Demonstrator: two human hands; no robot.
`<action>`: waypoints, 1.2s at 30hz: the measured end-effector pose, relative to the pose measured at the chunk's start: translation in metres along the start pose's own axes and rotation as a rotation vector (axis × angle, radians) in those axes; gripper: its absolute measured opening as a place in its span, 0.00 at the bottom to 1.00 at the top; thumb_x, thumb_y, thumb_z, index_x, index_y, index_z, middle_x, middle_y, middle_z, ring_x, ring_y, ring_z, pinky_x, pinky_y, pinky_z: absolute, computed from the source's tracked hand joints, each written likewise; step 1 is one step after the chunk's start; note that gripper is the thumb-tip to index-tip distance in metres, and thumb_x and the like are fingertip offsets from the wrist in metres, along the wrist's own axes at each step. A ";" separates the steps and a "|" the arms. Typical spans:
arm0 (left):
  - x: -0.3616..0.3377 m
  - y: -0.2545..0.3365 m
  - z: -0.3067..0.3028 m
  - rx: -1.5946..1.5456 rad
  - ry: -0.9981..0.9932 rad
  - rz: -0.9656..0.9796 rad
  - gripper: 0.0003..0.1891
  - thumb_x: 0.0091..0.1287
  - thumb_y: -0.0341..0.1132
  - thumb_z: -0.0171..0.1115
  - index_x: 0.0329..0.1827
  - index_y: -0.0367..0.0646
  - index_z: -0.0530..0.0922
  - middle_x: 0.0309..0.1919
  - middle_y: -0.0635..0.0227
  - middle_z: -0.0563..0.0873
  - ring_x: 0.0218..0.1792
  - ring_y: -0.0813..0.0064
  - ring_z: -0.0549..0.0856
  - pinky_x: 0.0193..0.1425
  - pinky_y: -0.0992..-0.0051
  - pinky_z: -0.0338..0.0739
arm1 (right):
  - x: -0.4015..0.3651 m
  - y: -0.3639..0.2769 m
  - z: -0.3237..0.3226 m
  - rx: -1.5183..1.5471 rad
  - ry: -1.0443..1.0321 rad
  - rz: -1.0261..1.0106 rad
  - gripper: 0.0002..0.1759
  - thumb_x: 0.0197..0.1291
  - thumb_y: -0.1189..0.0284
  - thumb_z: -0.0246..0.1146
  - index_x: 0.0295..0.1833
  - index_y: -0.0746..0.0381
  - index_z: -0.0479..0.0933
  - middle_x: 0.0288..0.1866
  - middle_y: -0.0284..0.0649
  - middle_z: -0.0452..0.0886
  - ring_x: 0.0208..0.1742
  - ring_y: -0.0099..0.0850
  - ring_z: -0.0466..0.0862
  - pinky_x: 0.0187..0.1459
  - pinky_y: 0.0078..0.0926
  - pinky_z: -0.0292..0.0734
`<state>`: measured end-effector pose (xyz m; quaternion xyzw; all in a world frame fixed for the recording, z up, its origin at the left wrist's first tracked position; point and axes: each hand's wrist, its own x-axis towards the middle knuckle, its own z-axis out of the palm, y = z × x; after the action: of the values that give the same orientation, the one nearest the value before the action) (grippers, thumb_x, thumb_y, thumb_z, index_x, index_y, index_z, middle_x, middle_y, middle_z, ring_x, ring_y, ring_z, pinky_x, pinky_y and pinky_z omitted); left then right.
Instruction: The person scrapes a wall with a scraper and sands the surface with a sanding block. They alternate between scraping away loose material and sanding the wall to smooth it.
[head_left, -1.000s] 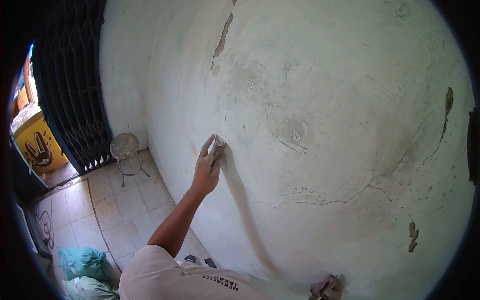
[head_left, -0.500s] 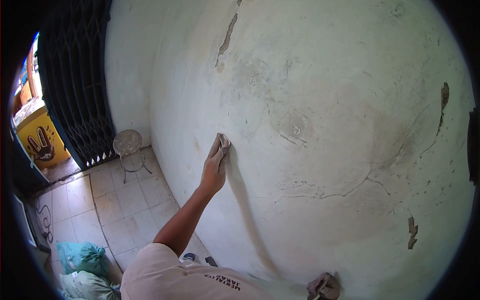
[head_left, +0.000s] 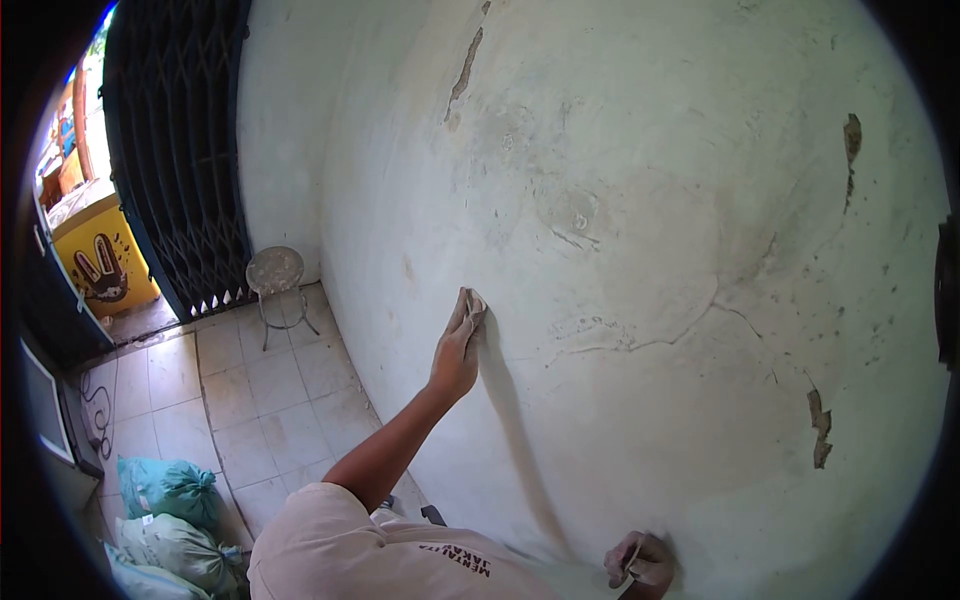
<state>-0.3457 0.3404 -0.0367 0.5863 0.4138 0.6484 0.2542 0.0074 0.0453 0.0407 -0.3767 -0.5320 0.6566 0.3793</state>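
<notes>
My left hand (head_left: 460, 342) reaches up against the pale green wall (head_left: 650, 420), its dusty fingers closed around a small folded grey piece, perhaps sandpaper. Low on the right, my right hand (head_left: 640, 562) is beside the wall, fingers curled around a thin pale-edged piece that is too small to name. A branching crack (head_left: 680, 338) and rough scuffed marks run across the plaster between and above the hands. Chipped patches expose grey material at the upper left (head_left: 466, 72), upper right (head_left: 852, 140) and lower right (head_left: 820, 430).
A round stool (head_left: 275, 270) stands on the tiled floor (head_left: 240, 395) by a dark folding gate (head_left: 175, 160). Tied green bags (head_left: 170, 490) lie at the lower left, near a cable (head_left: 100, 410). A yellow panel (head_left: 105, 260) shows through the doorway.
The view has shifted, so the stool and gate appear farther right and the wall's right-hand marks higher. My left hand stays at the wall; my right hand has turned slightly, showing more fingers.
</notes>
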 end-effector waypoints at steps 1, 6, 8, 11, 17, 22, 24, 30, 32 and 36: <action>-0.005 0.004 0.004 0.006 0.003 0.001 0.23 0.74 0.21 0.46 0.72 0.30 0.67 0.79 0.44 0.53 0.78 0.49 0.59 0.79 0.65 0.59 | -0.001 0.000 -0.001 -0.007 -0.006 -0.001 0.16 0.68 0.62 0.65 0.41 0.65 0.73 0.21 0.38 0.74 0.18 0.25 0.73 0.19 0.21 0.67; -0.032 0.015 0.023 0.110 0.036 0.031 0.22 0.76 0.23 0.48 0.73 0.35 0.68 0.79 0.43 0.52 0.79 0.48 0.57 0.76 0.64 0.66 | -0.006 -0.007 0.002 0.022 -0.084 0.050 0.13 0.69 0.65 0.63 0.41 0.65 0.73 0.22 0.36 0.74 0.17 0.22 0.72 0.18 0.17 0.66; -0.044 0.024 0.030 0.127 0.034 0.024 0.22 0.76 0.24 0.49 0.73 0.37 0.68 0.79 0.42 0.51 0.78 0.47 0.58 0.75 0.64 0.66 | -0.012 -0.008 -0.001 -0.012 -0.095 0.078 0.12 0.70 0.67 0.63 0.41 0.64 0.72 0.23 0.36 0.74 0.16 0.22 0.72 0.18 0.17 0.66; -0.065 0.037 0.043 0.133 0.027 0.015 0.23 0.76 0.25 0.50 0.73 0.39 0.69 0.79 0.42 0.50 0.78 0.46 0.59 0.75 0.64 0.66 | -0.026 -0.011 -0.003 -0.065 -0.065 0.117 0.10 0.70 0.69 0.62 0.41 0.64 0.73 0.25 0.37 0.75 0.16 0.21 0.72 0.17 0.18 0.66; -0.108 0.060 0.066 0.120 -0.018 -0.057 0.23 0.75 0.24 0.48 0.74 0.36 0.67 0.80 0.41 0.48 0.78 0.47 0.58 0.77 0.63 0.62 | -0.077 -0.013 -0.012 -0.102 -0.076 0.116 0.07 0.71 0.71 0.61 0.41 0.64 0.73 0.27 0.36 0.74 0.17 0.19 0.69 0.18 0.18 0.64; -0.148 0.082 0.090 0.163 -0.015 -0.037 0.25 0.75 0.24 0.48 0.76 0.42 0.66 0.80 0.43 0.49 0.77 0.47 0.62 0.76 0.64 0.65 | -0.113 -0.012 -0.021 -0.070 -0.124 0.072 0.07 0.71 0.72 0.60 0.41 0.63 0.73 0.27 0.33 0.72 0.21 0.19 0.69 0.22 0.17 0.65; -0.166 0.093 0.101 0.163 -0.041 -0.047 0.25 0.74 0.24 0.48 0.76 0.42 0.66 0.80 0.43 0.49 0.76 0.46 0.62 0.75 0.63 0.67 | -0.128 -0.009 -0.030 -0.066 -0.136 0.101 0.08 0.71 0.69 0.62 0.43 0.63 0.74 0.29 0.34 0.74 0.23 0.20 0.71 0.24 0.19 0.66; -0.208 0.133 0.131 0.047 -0.061 -0.011 0.26 0.74 0.22 0.49 0.76 0.38 0.64 0.80 0.40 0.48 0.77 0.44 0.61 0.73 0.64 0.69 | -0.173 0.008 -0.053 0.036 -0.156 0.067 0.13 0.68 0.72 0.64 0.49 0.71 0.72 0.31 0.44 0.78 0.26 0.26 0.72 0.28 0.25 0.65; -0.213 0.142 0.141 0.001 -0.045 -0.009 0.26 0.75 0.23 0.48 0.77 0.36 0.62 0.80 0.40 0.47 0.77 0.45 0.60 0.74 0.64 0.68 | -0.186 0.009 -0.058 0.075 -0.160 0.055 0.14 0.65 0.74 0.66 0.50 0.71 0.72 0.32 0.44 0.78 0.27 0.25 0.72 0.28 0.23 0.64; -0.213 0.153 0.152 -0.010 -0.016 -0.101 0.25 0.77 0.24 0.45 0.77 0.34 0.60 0.80 0.41 0.46 0.79 0.48 0.55 0.77 0.67 0.62 | -0.211 0.010 -0.066 0.062 -0.157 0.011 0.13 0.66 0.73 0.65 0.49 0.70 0.72 0.32 0.44 0.78 0.27 0.25 0.72 0.28 0.24 0.65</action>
<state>-0.1356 0.1223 -0.0309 0.5686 0.4376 0.6322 0.2926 0.1558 -0.1192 0.0398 -0.3150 -0.5375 0.7024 0.3443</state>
